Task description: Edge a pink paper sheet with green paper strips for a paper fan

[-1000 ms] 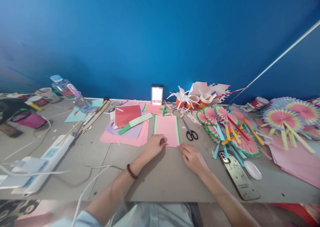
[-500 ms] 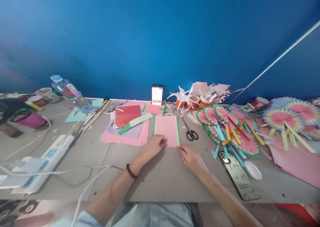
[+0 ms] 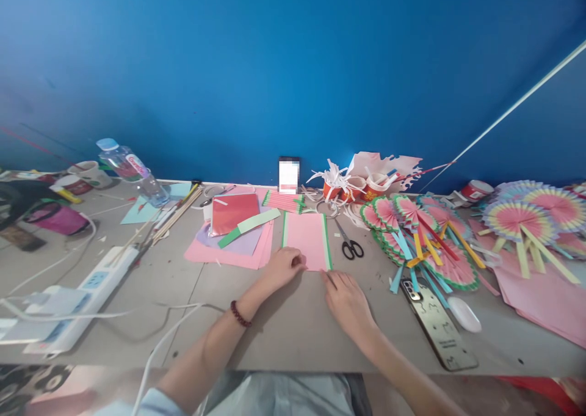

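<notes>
A pink sheet of paper (image 3: 306, 236) with green strips along its left and right sides lies flat on the table in front of me. My left hand (image 3: 284, 266) is at its near left corner, fingers curled in and closed on the near edge. Stretched flat, the fingers of my right hand (image 3: 345, 291) reach the near edge by the right corner, their tips at the paper. Its thumb is hard to make out. Black-handled scissors (image 3: 352, 249) lie just right of the sheet. To the left, a two-tone green paper strip (image 3: 249, 226) rests across a red packet (image 3: 234, 213).
Pleated paper fans (image 3: 409, 220) and a phone (image 3: 439, 324) lie to the right, beside a white mouse-shaped object (image 3: 465, 314). A lit screen (image 3: 289, 176) leans on the wall behind pink folded paper (image 3: 284, 201). At left are a bottle (image 3: 137, 171), a power strip (image 3: 86, 300) and loose cables.
My right hand has slid slightly left along the near edge, from the right corner inward. My left hand stays at the left corner; the whole view has shifted a little.
</notes>
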`<state>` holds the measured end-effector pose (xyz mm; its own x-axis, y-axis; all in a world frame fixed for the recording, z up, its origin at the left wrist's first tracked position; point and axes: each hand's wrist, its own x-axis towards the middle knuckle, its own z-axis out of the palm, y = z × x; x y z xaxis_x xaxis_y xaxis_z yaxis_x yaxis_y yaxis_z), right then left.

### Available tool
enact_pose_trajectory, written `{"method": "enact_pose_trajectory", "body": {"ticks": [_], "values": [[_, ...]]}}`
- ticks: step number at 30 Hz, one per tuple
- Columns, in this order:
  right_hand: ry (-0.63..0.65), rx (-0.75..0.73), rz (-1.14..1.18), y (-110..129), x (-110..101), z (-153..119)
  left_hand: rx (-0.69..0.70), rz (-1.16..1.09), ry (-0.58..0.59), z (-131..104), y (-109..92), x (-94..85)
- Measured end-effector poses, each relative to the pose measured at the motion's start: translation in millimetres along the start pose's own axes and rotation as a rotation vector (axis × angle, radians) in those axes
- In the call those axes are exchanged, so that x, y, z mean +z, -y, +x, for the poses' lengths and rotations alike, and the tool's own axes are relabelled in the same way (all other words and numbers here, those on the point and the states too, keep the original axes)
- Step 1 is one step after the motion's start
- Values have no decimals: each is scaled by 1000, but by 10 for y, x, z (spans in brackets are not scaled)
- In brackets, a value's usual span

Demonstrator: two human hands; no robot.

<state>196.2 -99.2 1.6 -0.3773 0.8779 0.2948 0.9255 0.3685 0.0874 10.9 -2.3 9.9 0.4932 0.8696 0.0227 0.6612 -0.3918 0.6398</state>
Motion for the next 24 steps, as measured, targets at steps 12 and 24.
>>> {"method": "enact_pose_trajectory", "body": {"ticks": [12,24], "values": [[50,5,47,49,-47,82,25,27,-19,-13,10,22],[132,56,8,144,-72,81,19,43,-33,-24,7,50]]}}
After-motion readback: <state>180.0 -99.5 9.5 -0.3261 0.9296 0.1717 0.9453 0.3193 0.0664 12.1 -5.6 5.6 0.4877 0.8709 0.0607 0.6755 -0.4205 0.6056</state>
